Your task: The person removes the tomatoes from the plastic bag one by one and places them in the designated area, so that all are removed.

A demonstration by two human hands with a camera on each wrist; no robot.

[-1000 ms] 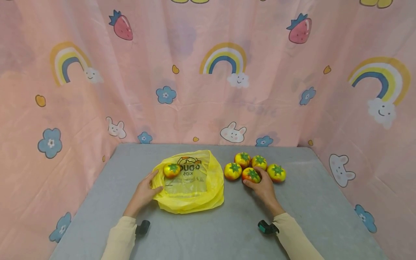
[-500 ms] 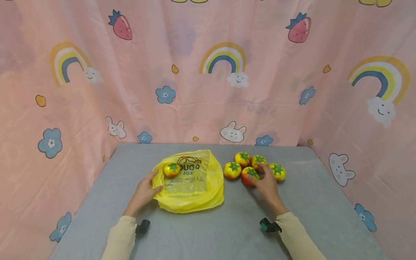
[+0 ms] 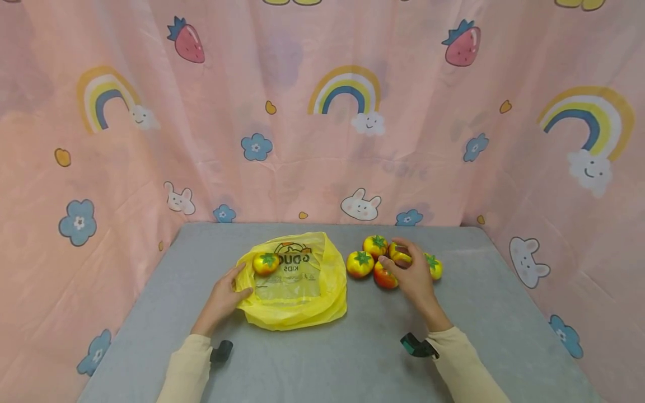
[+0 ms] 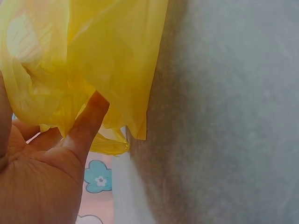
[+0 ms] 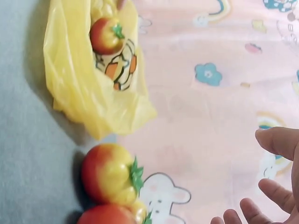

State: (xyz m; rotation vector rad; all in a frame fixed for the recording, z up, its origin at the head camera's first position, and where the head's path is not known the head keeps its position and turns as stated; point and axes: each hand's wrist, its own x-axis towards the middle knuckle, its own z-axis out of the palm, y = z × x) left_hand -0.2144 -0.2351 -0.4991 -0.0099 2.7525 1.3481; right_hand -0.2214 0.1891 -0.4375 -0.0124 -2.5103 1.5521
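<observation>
A yellow plastic bag (image 3: 297, 320) lies with its mouth open at centre left, and one yellow-red tomato (image 3: 266, 263) with a green star-shaped top sits in it. My left hand (image 3: 221, 296) holds the bag's left rim, the thumb (image 4: 88, 123) against the plastic and the other fingers partly hidden. To the right of the bag several similar tomatoes (image 3: 360, 265) are clustered. My right hand (image 3: 415, 277) hovers over them with fingers spread and nothing held, partly covering the front tomato (image 3: 384, 276) and the back right tomato (image 3: 400, 256). The rightmost tomato (image 3: 434, 267) shows behind it.
Everything stands on a grey table (image 3: 353, 364). A pink patterned curtain (image 3: 428, 168) hangs along its back and both sides. Dark devices are strapped at the left wrist (image 3: 221, 351) and the right wrist (image 3: 418, 346).
My right hand has let go of the front tomato, which has shifted slightly left, and has moved up and back towards the back right tomato. My left hand and the bag stay put.
</observation>
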